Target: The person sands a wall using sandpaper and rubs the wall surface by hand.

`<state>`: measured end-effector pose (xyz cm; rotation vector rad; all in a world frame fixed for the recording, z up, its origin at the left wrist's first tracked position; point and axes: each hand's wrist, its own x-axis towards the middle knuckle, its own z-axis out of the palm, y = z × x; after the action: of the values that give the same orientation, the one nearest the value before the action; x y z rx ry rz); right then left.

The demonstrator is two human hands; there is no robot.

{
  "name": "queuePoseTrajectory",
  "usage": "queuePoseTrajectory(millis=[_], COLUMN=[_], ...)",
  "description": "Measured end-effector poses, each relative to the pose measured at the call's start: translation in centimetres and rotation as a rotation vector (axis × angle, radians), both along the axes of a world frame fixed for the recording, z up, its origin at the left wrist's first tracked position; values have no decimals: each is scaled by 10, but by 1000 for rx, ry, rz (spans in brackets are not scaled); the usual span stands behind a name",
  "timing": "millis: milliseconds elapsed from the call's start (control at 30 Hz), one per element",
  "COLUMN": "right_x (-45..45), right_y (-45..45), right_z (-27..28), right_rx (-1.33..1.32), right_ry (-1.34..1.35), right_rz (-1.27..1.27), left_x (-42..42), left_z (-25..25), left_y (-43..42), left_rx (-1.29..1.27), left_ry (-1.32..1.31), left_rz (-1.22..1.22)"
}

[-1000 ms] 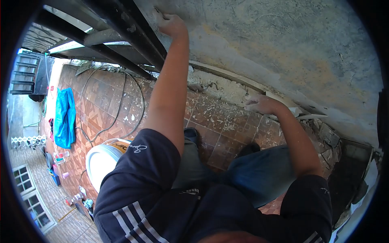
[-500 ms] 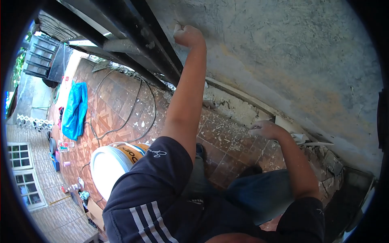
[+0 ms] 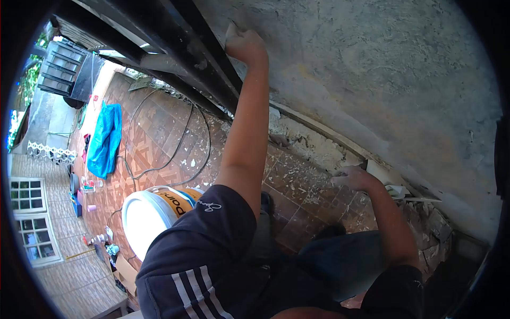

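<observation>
Head camera shows the left hand at the rough grey plastered wall, beside black metal bars; the right hand hangs near the wall's foot. Whether either grip is open or closed, I cannot tell.

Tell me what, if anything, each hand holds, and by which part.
Cannot tell for the left hand at the wall; the right hand shows no object.

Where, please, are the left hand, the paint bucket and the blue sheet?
Left hand [image 3: 247, 45]: head view, on the back of the hand.
Paint bucket [image 3: 174, 203]: head view, on the orange label on its side.
Blue sheet [image 3: 105, 140]: head view, around its middle.
</observation>
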<state>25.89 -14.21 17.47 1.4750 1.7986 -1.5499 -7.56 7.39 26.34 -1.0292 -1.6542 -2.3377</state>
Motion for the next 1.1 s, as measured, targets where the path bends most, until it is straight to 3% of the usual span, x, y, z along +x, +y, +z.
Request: queuePoseTrajectory(millis=[167,367,600,633,667,700,800,833,900,933,967,1033,1100], right_x=[12,4,-7,-5,-1,-1,58,34,35,23,24,37,48], right_y=[-1,10,10,6,2,8,22,18,20,9,12,9,14], right_z=[-11,-18,-49,-47,-45,-43,-114,-60,-34,7,10,8,-3], right_rx=[13,32,125,118,115,128,480,275,258,166,184,209,205], right_ry=[67,-2,-10,-43,-73,-94,6,-74,-72,-162,-171,-183,-153], right_rz=[-1,-34,114,130,161,220,558,212,10,-219,-303,-482,-513], left_x=[10,16,83,92,101,112,170,197,201,198,199,216,211], left_z=[-9,-30,-57,-64,-81,-116,-242,-270,-201,-186,-178,-208,-206], left_y=[26,-1,-59,-70,-81,-89,-103,-106,-140,-149,-156,-150,-146], left_rx=[111,-11,-500,-460,-417,-865,-888,-797,-912,-920,-920,-847,-894], left_ry=[324,412,111,229,345,376,766,904,899,832,767,630,437], left_rz=[425,269,-197,-244,-273,-538,-977,-1021,-1173,-1167,-1168,-1119,-1165])
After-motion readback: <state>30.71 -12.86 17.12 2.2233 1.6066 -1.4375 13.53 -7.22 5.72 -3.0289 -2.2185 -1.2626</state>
